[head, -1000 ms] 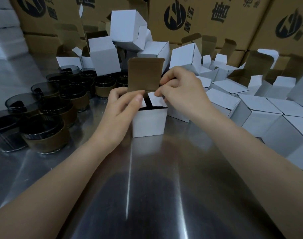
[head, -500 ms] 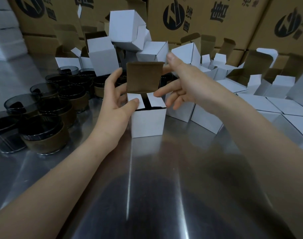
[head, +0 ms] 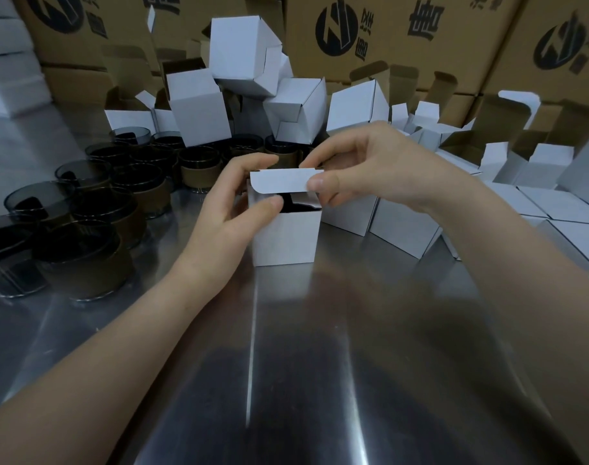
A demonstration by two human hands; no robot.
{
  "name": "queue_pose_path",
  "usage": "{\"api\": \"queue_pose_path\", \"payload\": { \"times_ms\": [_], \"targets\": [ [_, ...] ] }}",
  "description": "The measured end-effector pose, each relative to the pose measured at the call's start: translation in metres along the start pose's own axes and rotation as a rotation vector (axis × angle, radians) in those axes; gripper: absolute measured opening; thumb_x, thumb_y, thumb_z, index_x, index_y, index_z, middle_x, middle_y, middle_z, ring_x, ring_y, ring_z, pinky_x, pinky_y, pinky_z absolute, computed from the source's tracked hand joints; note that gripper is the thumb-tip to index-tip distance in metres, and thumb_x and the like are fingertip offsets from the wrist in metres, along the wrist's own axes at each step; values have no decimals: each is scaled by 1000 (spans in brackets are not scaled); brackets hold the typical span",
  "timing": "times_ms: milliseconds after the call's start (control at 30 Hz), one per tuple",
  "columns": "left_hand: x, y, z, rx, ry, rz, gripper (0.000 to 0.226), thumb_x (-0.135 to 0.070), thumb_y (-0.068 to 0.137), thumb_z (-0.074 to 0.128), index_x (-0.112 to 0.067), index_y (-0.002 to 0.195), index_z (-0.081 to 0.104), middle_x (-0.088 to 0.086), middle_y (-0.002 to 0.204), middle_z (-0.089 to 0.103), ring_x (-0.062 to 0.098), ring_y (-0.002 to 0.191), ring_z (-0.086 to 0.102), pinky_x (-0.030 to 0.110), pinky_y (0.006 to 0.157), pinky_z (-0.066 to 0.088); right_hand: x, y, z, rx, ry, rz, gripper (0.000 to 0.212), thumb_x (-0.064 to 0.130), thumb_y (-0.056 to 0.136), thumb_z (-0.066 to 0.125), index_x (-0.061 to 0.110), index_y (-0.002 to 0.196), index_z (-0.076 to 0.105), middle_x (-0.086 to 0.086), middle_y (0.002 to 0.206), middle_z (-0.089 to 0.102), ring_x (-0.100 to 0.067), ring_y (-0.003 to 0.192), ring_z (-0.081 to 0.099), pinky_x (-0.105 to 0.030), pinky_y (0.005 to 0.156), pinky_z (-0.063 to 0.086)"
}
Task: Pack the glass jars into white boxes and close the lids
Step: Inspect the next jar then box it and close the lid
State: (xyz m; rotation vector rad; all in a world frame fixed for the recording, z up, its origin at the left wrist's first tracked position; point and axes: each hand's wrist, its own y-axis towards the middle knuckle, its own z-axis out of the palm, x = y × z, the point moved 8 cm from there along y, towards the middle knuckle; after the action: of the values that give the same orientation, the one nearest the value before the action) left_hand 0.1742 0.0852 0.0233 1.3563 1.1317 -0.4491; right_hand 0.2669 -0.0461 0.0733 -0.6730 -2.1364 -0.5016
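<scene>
right hand pinches lid level over box

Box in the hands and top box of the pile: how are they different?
The held box stands straight on the table; the top box sits tilted on other boxes. The left hand and right hand grip the held box; no hand touches the top box. Both are white.

left hand grips white box | right hand pinches lid
</scene>
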Motion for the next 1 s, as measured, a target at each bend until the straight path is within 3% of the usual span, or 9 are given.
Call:
{"api": "queue_pose_path", "payload": {
  "times_ms": [233,333,400,500,700,1000],
  "targets": [
    [-2,-1,-2,11,5,-11,30,-23,88,57,-24,118,61,1,120,60,11,114,57,27,93,49,10,1,1,-33,-225,-41,22,18,78,81,16,99,75,-5,84,76,-19,79,73,-27,72,60],
    [-2,-2,-1,44,22,-25,28,-22,87,59,-28,113,64,1,128,57,13,123,52,44,102,47,11,1,3,-43,-339,-47,22,23,76,83,19,97,75,-4,86,74,-18,79,71,-30,74,58],
    [-1,-2,-1,49,34,-35,26,-21,86,60,-30,110,66,-3,130,55,9,125,50,45,103,46,11,1,4,-56,-374,-51,22,25,75,84,20,94,75,-3,85,73,-18,78,69,-34,75,56],
    [0,-1,-2,44,17,-46,28,-16,86,62,-26,111,66,-1,131,54,5,123,50,40,103,47,11,1,5,-51,-397,-44,22,28,74,84,22,93,74,-1,85,72,-16,77,68,-35,75,57],
    [1,-1,-2,45,-14,-66,36,3,89,61,-26,110,66,5,130,55,1,117,52,17,90,48,11,1,7,-33,-402,-36,21,27,75,83,20,93,73,-3,85,72,-17,77,68,-36,76,58],
    [0,-1,-2,45,37,-60,35,6,89,60,-21,109,67,5,130,56,0,118,51,18,96,45,11,0,10,-12,-448,-6,14,26,81,78,23,94,73,2,86,72,-13,79,68,-39,80,57]
  ]
}}
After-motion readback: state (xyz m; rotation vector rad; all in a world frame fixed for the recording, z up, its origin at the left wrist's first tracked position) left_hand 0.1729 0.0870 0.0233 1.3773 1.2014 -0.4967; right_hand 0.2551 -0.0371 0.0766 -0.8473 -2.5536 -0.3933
